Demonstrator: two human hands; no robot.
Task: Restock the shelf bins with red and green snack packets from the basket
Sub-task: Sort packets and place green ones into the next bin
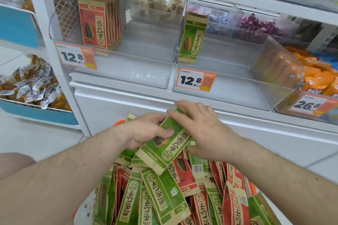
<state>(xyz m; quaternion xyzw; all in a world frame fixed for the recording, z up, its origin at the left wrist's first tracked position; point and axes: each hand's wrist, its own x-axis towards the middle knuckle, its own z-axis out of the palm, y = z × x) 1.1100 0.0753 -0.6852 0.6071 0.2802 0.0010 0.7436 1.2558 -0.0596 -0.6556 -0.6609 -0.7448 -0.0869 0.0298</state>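
Head view, the only one: both hands work over the basket (pixel 86 208), which sits low in front of the shelf and is heaped with red and green snack packets lying at mixed angles. The left hand (pixel 146 129) has its grip closed on a green packet (pixel 164 144), thumb pressed on the printed face and fingers curled under the upper edge; more green edges show just beneath it, so it may be holding a small stack, though the count cannot be told. The right hand (pixel 201 128) lies over the packet's right side, fingers fairly straight along the top edge, thumb out of sight; it seems to be squaring the packet rather than clamping it. Above, the left bin (pixel 128 71) holds a short row of red packets (pixel 95 25) standing upright at its left end, the rest of it bare. The right bin (pixel 237 86) holds 1 green packet (pixel 192 40) upright against its left wall. Price tags reading 12.8 (pixel 75 57) front both bins. Judgement: the step in hand is gathering green packets, early in the restock. The next move likely calls for lifting the packet clear of the heap, turning it upright with its face forward, and setting it in the right bin just beside the standing green one.
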